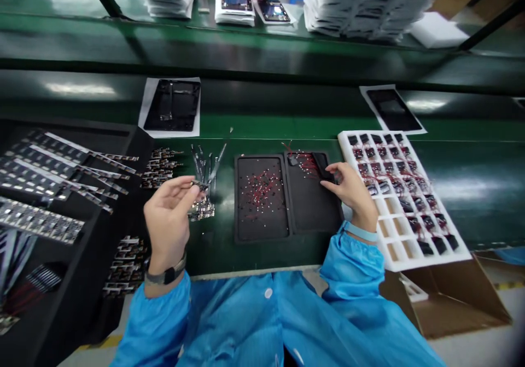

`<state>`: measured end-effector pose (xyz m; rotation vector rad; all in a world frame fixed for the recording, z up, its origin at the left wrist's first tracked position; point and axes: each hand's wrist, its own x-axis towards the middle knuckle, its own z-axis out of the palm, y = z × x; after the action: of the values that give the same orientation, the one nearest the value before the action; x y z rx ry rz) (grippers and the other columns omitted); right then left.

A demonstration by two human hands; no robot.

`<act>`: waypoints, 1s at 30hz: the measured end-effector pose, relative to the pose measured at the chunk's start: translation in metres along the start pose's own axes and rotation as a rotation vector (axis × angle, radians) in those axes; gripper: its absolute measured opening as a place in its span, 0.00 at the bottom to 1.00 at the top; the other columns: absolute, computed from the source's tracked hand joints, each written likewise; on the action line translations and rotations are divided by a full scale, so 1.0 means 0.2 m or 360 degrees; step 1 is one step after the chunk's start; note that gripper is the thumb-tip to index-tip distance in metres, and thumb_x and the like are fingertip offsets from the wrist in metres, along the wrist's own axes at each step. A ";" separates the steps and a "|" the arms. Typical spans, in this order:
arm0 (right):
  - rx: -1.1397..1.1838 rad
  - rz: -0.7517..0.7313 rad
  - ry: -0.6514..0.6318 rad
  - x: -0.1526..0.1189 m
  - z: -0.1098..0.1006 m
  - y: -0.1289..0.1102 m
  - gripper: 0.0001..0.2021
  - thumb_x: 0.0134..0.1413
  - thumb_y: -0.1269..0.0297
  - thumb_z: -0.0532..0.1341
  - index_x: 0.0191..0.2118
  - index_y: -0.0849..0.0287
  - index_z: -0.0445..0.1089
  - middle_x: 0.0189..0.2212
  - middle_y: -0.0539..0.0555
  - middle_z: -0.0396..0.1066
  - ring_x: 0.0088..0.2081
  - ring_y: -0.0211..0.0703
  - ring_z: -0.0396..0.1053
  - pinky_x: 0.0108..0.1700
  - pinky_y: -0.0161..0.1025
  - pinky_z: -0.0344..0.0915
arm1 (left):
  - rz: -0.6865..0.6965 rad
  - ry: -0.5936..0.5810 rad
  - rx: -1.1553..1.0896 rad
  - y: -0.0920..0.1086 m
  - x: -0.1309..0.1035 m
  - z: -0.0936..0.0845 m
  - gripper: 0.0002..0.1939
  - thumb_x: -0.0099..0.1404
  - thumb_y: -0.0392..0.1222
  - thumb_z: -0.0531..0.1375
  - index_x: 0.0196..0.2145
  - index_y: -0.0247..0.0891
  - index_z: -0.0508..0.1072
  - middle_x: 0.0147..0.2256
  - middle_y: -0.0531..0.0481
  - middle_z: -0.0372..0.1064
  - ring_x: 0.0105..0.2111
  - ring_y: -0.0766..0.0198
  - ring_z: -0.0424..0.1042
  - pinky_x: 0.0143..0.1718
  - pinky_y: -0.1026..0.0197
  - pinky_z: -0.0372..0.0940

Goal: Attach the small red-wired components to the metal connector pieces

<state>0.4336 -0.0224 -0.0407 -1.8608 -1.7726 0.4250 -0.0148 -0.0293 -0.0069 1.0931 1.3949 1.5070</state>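
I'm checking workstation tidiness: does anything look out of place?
The white foam tray sits askew on the green bench, its near end seemingly jutting past the edge above a cardboard box.

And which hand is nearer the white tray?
The right hand, at the left edge of the white tray; the left hand is farther off, left of both black trays.

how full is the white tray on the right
Partly full: dark parts with red wires sit in most of the white tray, but several near-left compartments hold none.
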 end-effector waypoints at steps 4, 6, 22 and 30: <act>-0.0055 0.0048 0.0149 0.02 0.06 -0.02 0.20 0.55 0.45 0.70 0.38 0.58 0.72 0.35 0.56 0.71 0.35 0.48 0.65 0.39 0.45 0.63 | -0.0075 -0.0190 -0.0179 -0.06 0.12 0.10 0.13 0.59 0.39 0.73 0.42 0.36 0.81 0.34 0.48 0.78 0.31 0.63 0.78 0.33 0.63 0.71; 0.0019 0.0061 0.0151 0.03 0.05 -0.03 0.21 0.56 0.42 0.69 0.37 0.58 0.74 0.33 0.56 0.72 0.32 0.46 0.65 0.36 0.45 0.62 | -0.0111 -0.0238 -0.0237 -0.09 0.15 0.14 0.13 0.58 0.39 0.73 0.41 0.35 0.81 0.33 0.48 0.78 0.31 0.63 0.78 0.31 0.64 0.70; 0.0277 0.0249 0.0488 0.00 0.00 -0.10 0.14 0.57 0.53 0.68 0.36 0.59 0.83 0.32 0.56 0.81 0.33 0.49 0.75 0.39 0.44 0.68 | -0.0254 -0.0290 -0.0356 -0.12 0.16 0.15 0.13 0.57 0.40 0.73 0.40 0.34 0.80 0.32 0.49 0.76 0.29 0.65 0.77 0.30 0.64 0.67; 0.1075 -0.0016 0.0053 0.03 0.16 -0.50 0.11 0.66 0.55 0.66 0.37 0.57 0.79 0.31 0.54 0.78 0.37 0.45 0.76 0.47 0.43 0.70 | -0.0400 -0.0410 -0.0513 -0.14 0.15 0.17 0.16 0.59 0.42 0.73 0.41 0.35 0.75 0.32 0.51 0.73 0.29 0.59 0.81 0.26 0.64 0.68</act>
<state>0.3348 -0.0123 -0.0084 -1.3637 -1.3747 0.8581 0.0082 0.0113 -0.0312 0.8421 1.0268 1.3015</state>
